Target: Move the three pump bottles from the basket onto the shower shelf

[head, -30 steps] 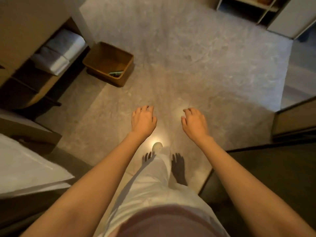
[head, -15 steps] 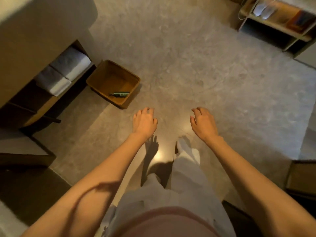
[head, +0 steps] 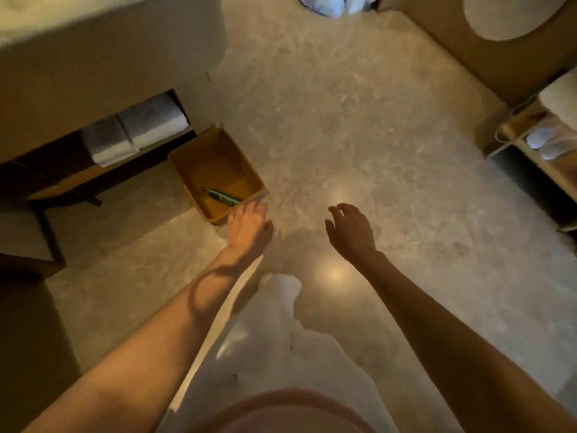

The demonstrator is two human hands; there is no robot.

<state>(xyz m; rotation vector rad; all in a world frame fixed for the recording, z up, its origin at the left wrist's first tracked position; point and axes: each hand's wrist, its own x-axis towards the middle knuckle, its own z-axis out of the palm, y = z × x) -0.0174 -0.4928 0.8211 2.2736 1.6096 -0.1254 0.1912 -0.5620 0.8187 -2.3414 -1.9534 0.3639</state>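
A brown rectangular basket stands on the stone floor beside a vanity. One dark green pump bottle lies on its side at the bottom of the basket, near its front wall. No other bottle shows in it. My left hand hovers just in front of the basket's near corner, fingers spread, holding nothing. My right hand is held out over the bare floor to the right, fingers loosely apart and empty. No shower shelf is in view.
A vanity rises at the left with folded white towels on its lower shelf. At the right a low rack holds white items beside a cabinet. My white trouser leg steps forward between the arms.
The view has advanced toward the basket, which now sits closer and nearer the middle. My left hand has come up to the basket's near corner. Both hands stay empty.
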